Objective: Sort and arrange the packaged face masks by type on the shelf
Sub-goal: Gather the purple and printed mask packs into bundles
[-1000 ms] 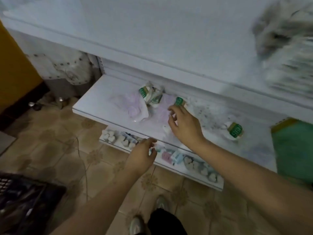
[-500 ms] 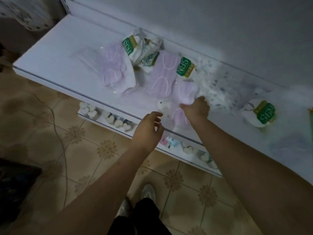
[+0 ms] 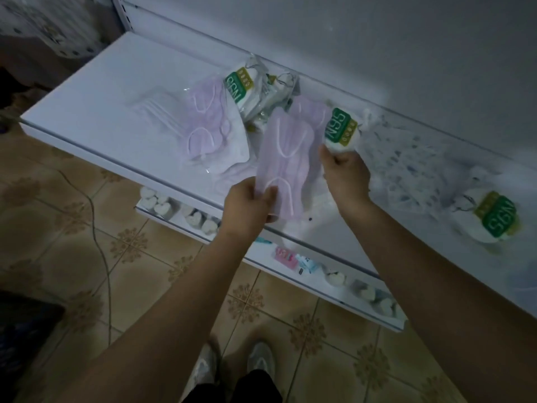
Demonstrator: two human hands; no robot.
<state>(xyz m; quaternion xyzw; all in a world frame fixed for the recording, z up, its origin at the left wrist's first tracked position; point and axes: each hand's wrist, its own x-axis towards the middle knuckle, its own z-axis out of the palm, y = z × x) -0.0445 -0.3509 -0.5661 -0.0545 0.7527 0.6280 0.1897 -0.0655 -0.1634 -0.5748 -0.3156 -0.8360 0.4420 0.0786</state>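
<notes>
On the white shelf (image 3: pixel 87 112) lies a loose heap of packaged masks. My left hand (image 3: pixel 250 202) grips the lower end of a pale purple mask pack (image 3: pixel 286 152) lifted off the shelf. My right hand (image 3: pixel 345 170) pinches the bottom of a white N95 pack with a green label (image 3: pixel 341 129). More purple packs (image 3: pixel 206 129) lie to the left, and several N95 packs (image 3: pixel 250 88) are piled at the back. White packs with small dark print (image 3: pixel 406 164) lie to the right, beside another N95 pack (image 3: pixel 494 219).
A lower shelf (image 3: pixel 334 289) holds small white heart-shaped items and pink and blue packets. The shelf's back panel (image 3: pixel 348 39) rises right behind the heap. Tiled floor (image 3: pixel 87 242), a thin cable and my shoes (image 3: pixel 261 359) are below. A dark object (image 3: pixel 23 330) sits bottom left.
The camera has moved closer to the shelf. My left hand rose from the shelf edge and took a purple pack. My right hand shifted from the purple packs onto the N95 pack.
</notes>
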